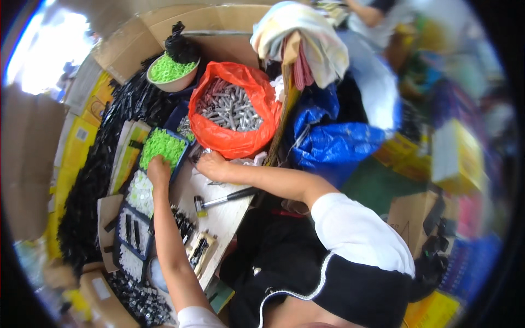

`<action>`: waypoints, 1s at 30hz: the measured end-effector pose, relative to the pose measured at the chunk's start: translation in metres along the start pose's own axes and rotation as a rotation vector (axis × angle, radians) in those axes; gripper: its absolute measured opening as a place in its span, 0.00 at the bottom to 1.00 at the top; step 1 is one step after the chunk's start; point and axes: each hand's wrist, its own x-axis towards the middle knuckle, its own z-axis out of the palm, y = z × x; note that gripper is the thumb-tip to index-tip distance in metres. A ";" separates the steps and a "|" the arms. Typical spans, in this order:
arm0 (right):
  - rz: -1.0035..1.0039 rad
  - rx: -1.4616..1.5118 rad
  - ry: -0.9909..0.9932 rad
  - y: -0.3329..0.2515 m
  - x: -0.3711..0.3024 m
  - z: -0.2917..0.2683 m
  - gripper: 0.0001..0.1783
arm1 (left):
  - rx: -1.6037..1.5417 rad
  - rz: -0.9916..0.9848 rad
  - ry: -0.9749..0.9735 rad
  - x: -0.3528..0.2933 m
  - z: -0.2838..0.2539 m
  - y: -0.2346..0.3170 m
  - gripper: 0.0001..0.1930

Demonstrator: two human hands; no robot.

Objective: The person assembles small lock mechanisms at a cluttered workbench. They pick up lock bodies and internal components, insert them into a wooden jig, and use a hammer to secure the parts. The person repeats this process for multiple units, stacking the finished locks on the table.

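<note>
My left hand (159,169) reaches to the near edge of a heap of small bright green plastic pieces (163,146) in a dark blue tray. Its fingers are bunched and point down at them; whatever is between the tips is hidden. Beside the red plastic bag, my right hand (212,165) rests low over the white work surface (225,220) with curled fingers. Small dark, shiny bits show at its fingertips, too small to name. A hammer (224,200) with a black grip lies on the surface, close below the right forearm.
The open red bag (235,143) holds grey metal parts (229,106). A bowl (174,85) of green pieces stands at the far left. Long black strips (87,186) pile along the left; trays of white pieces (141,192) run nearer. Blue sheeting (339,143) hangs at right. Another person's arm (367,12) shows behind.
</note>
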 end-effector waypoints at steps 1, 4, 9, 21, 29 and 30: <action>-0.002 0.011 -0.006 0.000 0.000 0.000 0.09 | -0.004 -0.004 0.009 0.000 -0.001 -0.003 0.11; 0.001 0.051 -0.005 0.000 -0.001 0.002 0.09 | 0.013 -0.022 0.043 0.003 0.004 -0.020 0.10; 0.041 0.120 0.032 0.002 -0.002 0.004 0.08 | -0.136 -0.019 0.159 0.001 -0.010 -0.020 0.13; 0.182 0.385 0.222 -0.001 -0.010 -0.009 0.07 | -1.547 -0.434 0.034 -0.078 -0.070 0.025 0.08; 0.157 1.658 0.000 -0.064 -0.032 -0.046 0.04 | -1.773 -0.347 0.173 -0.188 -0.068 0.082 0.05; 0.174 1.695 -0.043 -0.073 -0.036 -0.049 0.05 | -1.771 -0.375 0.205 -0.199 -0.068 0.086 0.06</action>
